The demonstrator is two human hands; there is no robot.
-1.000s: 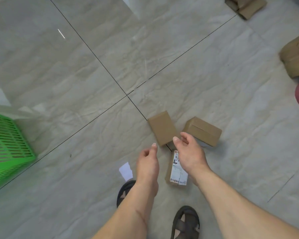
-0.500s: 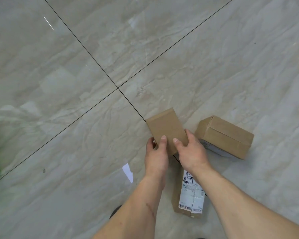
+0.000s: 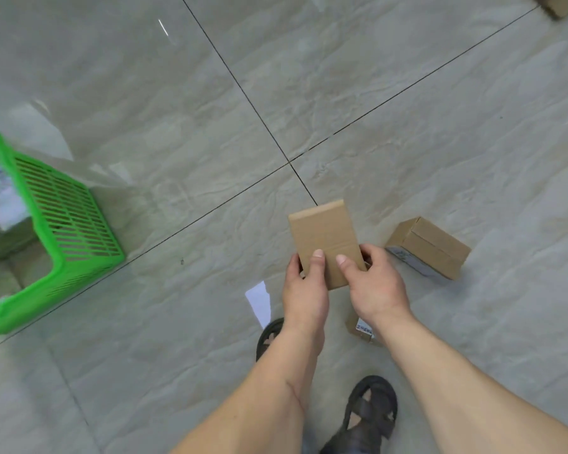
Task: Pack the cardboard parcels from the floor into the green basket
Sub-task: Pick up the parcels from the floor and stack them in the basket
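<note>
No text is legible to you here — the label [image 3: 364,329] on the parcel [image 3: 354,324] under your right wrist shows only blue marks, and the label [image 3: 399,253] on the box [image 3: 435,249] to your right is blurred.
</note>
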